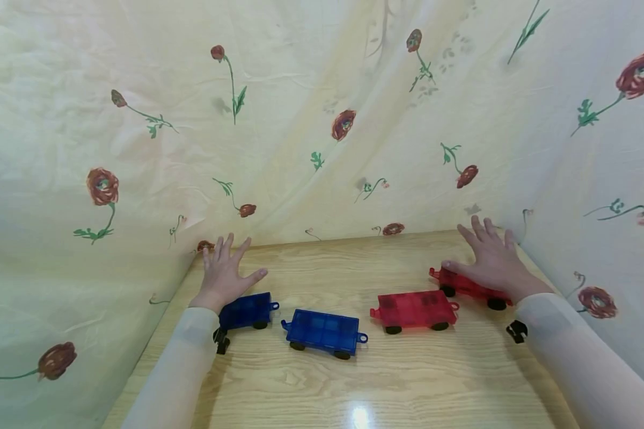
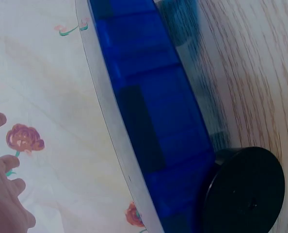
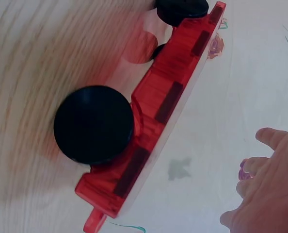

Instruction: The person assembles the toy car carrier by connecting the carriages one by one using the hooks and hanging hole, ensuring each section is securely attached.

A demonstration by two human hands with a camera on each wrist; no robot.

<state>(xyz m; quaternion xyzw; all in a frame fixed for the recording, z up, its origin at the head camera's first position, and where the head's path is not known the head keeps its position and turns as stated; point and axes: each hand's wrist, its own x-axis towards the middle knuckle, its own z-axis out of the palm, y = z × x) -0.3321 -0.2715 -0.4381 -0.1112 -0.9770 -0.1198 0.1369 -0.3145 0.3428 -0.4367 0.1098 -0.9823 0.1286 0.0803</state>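
Observation:
My left hand (image 1: 224, 279) has its fingers spread above the outer blue toy wagon (image 1: 245, 311), which it partly hides in the head view. That wagon's blue side and a black wheel (image 2: 245, 191) fill much of the left wrist view. To its right stands a second blue wagon (image 1: 324, 331). Over on the right, my spread right hand (image 1: 495, 262) hovers above or lightly touches the outer red wagon (image 1: 474, 288); which one I cannot tell. Another red wagon (image 1: 415, 310) stands to its left. All have hitch hooks or rings at the ends, and none are visibly coupled.
A wooden table (image 1: 300, 393) carries the wagons in a loose row. Cream cloth with red flowers (image 1: 300, 119) hangs behind the table and along both sides. Black wrist camera mounts (image 1: 517, 331) sit at both wrists.

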